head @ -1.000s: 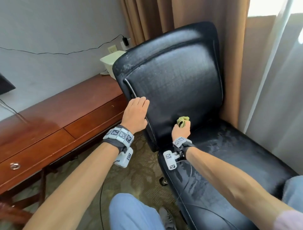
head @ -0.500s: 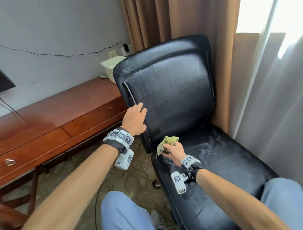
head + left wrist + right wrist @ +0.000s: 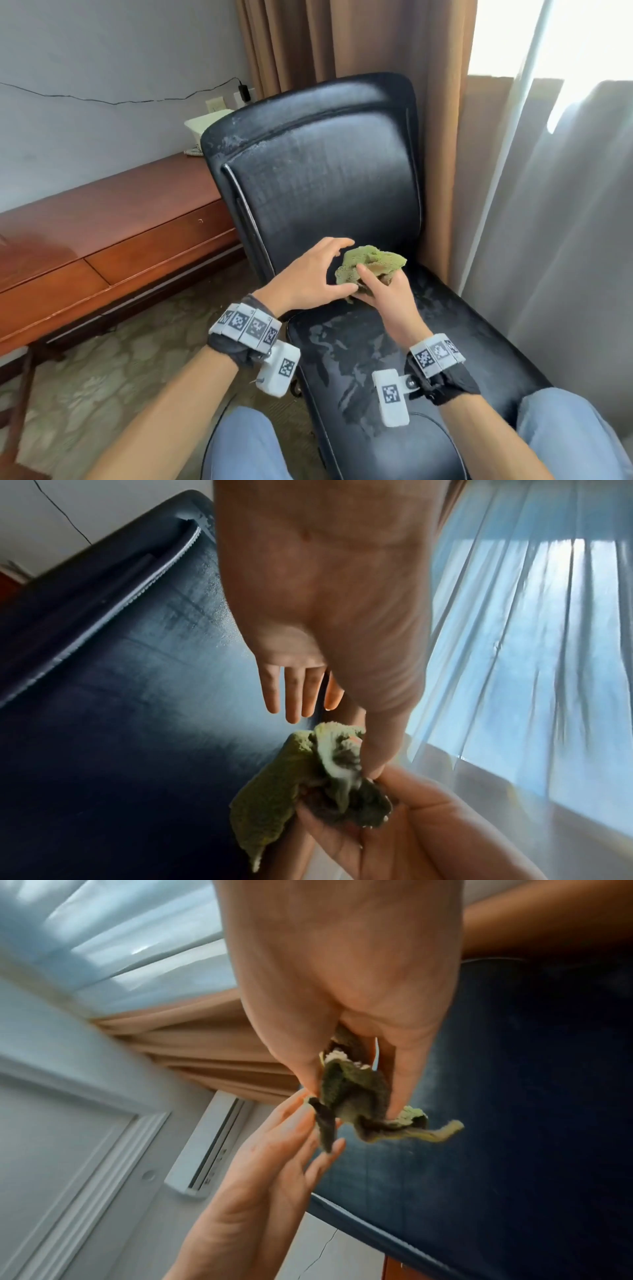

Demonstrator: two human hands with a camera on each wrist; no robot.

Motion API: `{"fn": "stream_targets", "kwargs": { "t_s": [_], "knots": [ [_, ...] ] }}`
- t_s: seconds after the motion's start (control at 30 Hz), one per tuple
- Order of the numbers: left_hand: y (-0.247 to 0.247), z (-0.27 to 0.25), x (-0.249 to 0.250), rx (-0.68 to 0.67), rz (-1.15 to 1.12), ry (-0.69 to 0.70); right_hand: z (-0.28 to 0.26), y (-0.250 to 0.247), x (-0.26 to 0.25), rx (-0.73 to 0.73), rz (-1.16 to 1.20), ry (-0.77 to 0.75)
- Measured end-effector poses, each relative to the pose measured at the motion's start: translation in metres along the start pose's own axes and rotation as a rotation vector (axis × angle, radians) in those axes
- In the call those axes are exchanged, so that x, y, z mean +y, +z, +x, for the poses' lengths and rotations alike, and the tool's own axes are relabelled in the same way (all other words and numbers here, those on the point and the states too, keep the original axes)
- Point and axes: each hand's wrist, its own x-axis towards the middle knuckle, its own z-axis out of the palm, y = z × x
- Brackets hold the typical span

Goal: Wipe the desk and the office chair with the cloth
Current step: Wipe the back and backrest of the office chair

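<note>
Cloth (image 3: 370, 267) bunched in right hand (image 3: 387, 294) (thumb-pinched)

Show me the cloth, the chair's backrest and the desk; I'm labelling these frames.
green cloth (image 3: 370, 262), head view: top of the bunched fabric.
office chair backrest (image 3: 329, 185), head view: middle of the black padding.
wooden desk (image 3: 113, 209), head view: bare top surface.
</note>
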Motion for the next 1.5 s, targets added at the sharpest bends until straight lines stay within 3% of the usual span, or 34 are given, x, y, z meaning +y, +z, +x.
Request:
{"fn": "stream_targets", "kwargs": {
  "t_s": [0.13, 0.27, 0.37, 0.5, 0.63, 0.7, 0.8, 0.9, 1.03, 1.2, 1.37, 1.5],
  "knots": [
    [-0.020, 0.025, -0.011, 0.078, -0.122, 0.040, 0.034, 0.001, -0.031, -0.030, -0.184, -0.087],
    [-0.069, 0.037, -0.008, 0.158, -0.258, 0.015, 0.059, 0.026, -0.085, -0.123, -0.173, -0.026],
    [-0.134, 0.035, -0.001, 0.154, -0.312, -0.029, 0.083, 0.064, -0.139, -0.186, -0.223, 0.050],
    [-0.255, 0.014, 0.013, 0.219, -0.339, -0.124, 0.104, 0.152, -0.230, -0.368, -0.155, 0.154],
    [-0.401, -0.029, 0.024, 0.360, -0.252, -0.199, 0.125, 0.268, -0.313, -0.587, 0.079, 0.336],
    [-0.474, -0.055, 0.026, 0.419, -0.179, -0.223, 0.129, 0.332, -0.348, -0.630, 0.201, 0.433],
    [-0.569, -0.094, 0.023, 0.459, -0.093, -0.245, 0.126, 0.422, -0.378, -0.647, 0.237, 0.414],
    [-0.632, -0.129, 0.015, 0.483, -0.066, -0.267, 0.120, 0.493, -0.389, -0.704, 0.345, 0.443],
    [-0.668, -0.152, -0.001, 0.448, -0.138, -0.259, 0.112, 0.554, -0.380, -0.776, 0.505, 0.576],
    [-0.676, -0.156, -0.043, 0.257, 0.037, -0.312, 0.123, 0.577, -0.364, -0.614, 0.443, 0.542],
    [-0.663, -0.133, -0.095, 0.044, 0.117, -0.373, 0.170, 0.548, -0.338, -0.294, 0.255, 0.534],
    [-0.641, -0.089, -0.141, -0.002, 0.093, -0.381, 0.228, 0.520, -0.305, -0.038, 0.025, 0.499]
  ]
}}
